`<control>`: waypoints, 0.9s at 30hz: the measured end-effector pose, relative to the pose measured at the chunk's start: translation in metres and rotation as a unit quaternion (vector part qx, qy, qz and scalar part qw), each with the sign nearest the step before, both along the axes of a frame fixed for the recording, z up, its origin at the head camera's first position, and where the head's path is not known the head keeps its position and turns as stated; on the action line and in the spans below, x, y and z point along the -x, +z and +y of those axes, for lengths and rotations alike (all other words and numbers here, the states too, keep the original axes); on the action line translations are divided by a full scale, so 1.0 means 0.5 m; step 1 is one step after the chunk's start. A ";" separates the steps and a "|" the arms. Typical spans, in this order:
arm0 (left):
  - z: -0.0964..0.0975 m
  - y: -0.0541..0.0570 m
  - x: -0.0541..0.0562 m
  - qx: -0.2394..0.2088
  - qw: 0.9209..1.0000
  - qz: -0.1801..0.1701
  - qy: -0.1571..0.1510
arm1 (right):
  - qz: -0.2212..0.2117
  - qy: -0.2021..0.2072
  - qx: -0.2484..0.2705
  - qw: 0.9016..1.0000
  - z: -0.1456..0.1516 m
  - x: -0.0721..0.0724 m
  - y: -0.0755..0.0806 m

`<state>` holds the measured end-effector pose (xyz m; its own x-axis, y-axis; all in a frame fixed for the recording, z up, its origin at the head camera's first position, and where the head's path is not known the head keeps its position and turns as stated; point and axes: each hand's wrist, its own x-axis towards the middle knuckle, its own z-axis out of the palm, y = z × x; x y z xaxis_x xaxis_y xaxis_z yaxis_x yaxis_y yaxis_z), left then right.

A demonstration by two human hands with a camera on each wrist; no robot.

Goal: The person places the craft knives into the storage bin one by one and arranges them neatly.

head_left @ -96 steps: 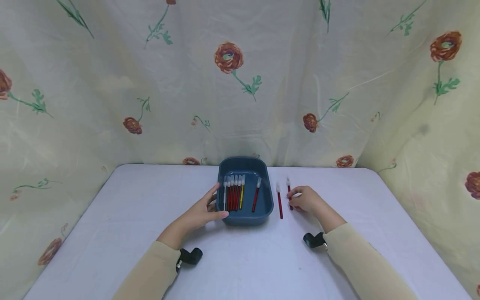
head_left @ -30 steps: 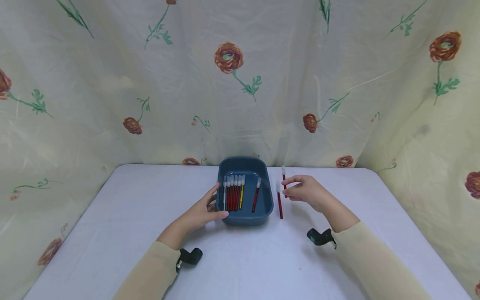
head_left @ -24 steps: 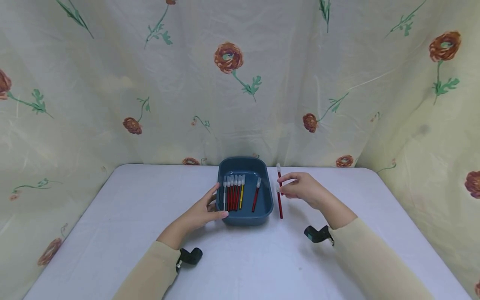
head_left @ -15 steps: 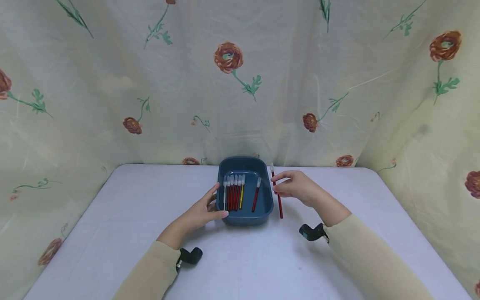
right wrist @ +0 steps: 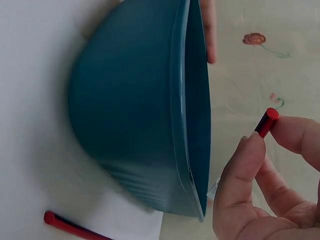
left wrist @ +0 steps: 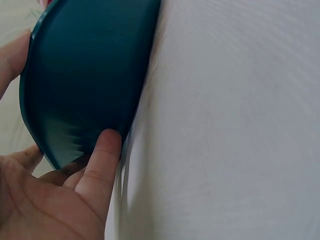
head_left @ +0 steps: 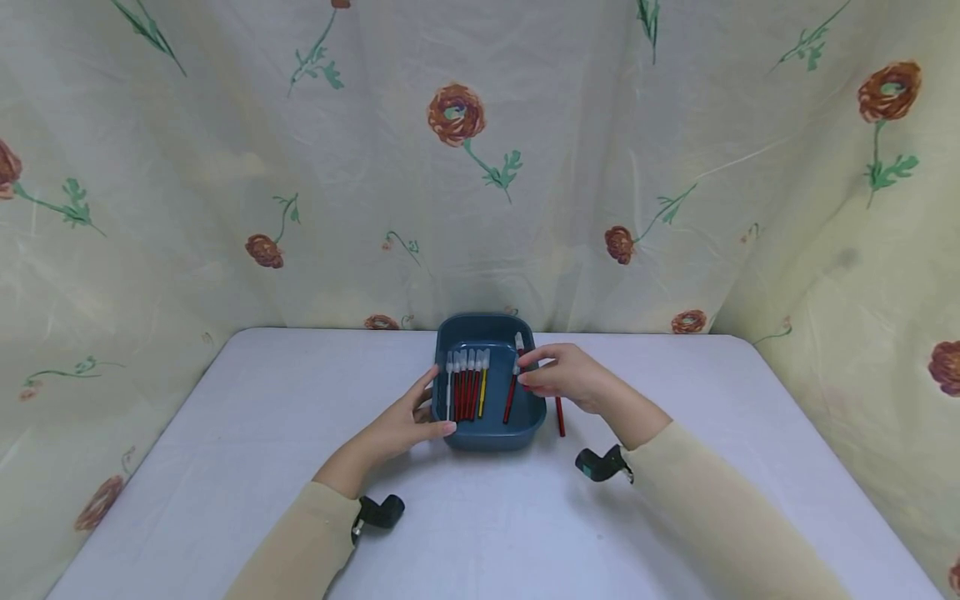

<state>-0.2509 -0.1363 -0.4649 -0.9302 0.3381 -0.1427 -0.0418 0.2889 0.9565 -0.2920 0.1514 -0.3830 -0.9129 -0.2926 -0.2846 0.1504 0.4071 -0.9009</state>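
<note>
My left hand (head_left: 397, 425) grips the left side of a blue plastic basin (head_left: 491, 442), thumb at the front corner and fingers along the rim. Close over the basin's right rim, my right hand (head_left: 566, 379) pinches a slim red pen with a clear cap (head_left: 519, 340) between thumb and fingers. The pen's flat red end (right wrist: 270, 116) points out of the pinch in the right wrist view. Inside the basin, several capped pens (head_left: 465, 396) lie side by side at the left, among them a yellow one (head_left: 483, 393). Another red pen (head_left: 509, 404) lies apart on the right.
A further red pen (head_left: 560, 417) lies on the white tabletop (head_left: 300, 400) right of the basin, its upper part hidden by my right hand. A flowered curtain (head_left: 375, 167) hangs behind the table. Black cameras (head_left: 382, 511) sit at both wrists.
My right hand has picked up the outer red pen from the table and carried it left, past the other one, to over the basin. The left hand and basin have stayed put.
</note>
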 end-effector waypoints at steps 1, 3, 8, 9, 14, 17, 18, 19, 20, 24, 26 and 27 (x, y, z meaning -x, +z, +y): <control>0.000 0.000 0.000 0.000 1.000 0.000 0.001 | -0.001 0.002 0.003 1.000 -0.005 0.000 -0.001; 0.000 0.000 0.000 0.001 1.000 -0.001 0.001 | -0.007 -0.002 0.013 1.000 -0.013 0.002 -0.005; 0.001 0.001 -0.001 0.001 1.000 -0.001 0.000 | -0.013 -0.005 0.018 1.000 -0.029 0.006 -0.015; 0.001 0.002 -0.001 0.003 1.000 -0.001 0.000 | -0.014 -0.005 0.017 1.000 -0.032 0.007 -0.016; 0.000 0.001 -0.001 0.017 1.000 0.000 0.005 | -0.015 -0.003 0.014 1.000 -0.048 0.008 -0.019; 0.001 0.001 -0.001 0.022 1.000 -0.002 0.007 | -0.019 -0.007 0.013 1.000 -0.059 0.009 -0.021; 0.000 0.001 -0.001 0.022 1.000 -0.003 0.008 | -0.022 -0.011 0.013 1.000 -0.062 0.009 -0.022; 0.000 0.001 -0.002 0.020 1.000 -0.002 0.007 | -0.023 -0.012 0.013 1.000 -0.065 0.010 -0.023; 0.000 0.002 -0.002 0.020 1.000 -0.004 0.008 | -0.027 -0.015 0.013 0.999 -0.069 0.011 -0.024; -0.001 0.002 -0.001 0.015 1.000 -0.004 0.006 | -0.032 -0.018 0.016 0.999 -0.078 0.017 -0.032; -0.002 0.001 0.000 0.014 1.000 -0.004 0.006 | -0.033 -0.019 0.023 0.999 -0.082 0.020 -0.036; -0.002 0.000 0.001 0.014 1.000 -0.004 0.005 | -0.033 -0.020 0.026 0.999 -0.084 0.021 -0.037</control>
<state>-0.2512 -0.1373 -0.4647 -0.9321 0.3250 -0.1597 -0.0528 0.3143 0.9478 -0.3023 0.1095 -0.4015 -0.9037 -0.2719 -0.3307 0.2261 0.3529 -0.9079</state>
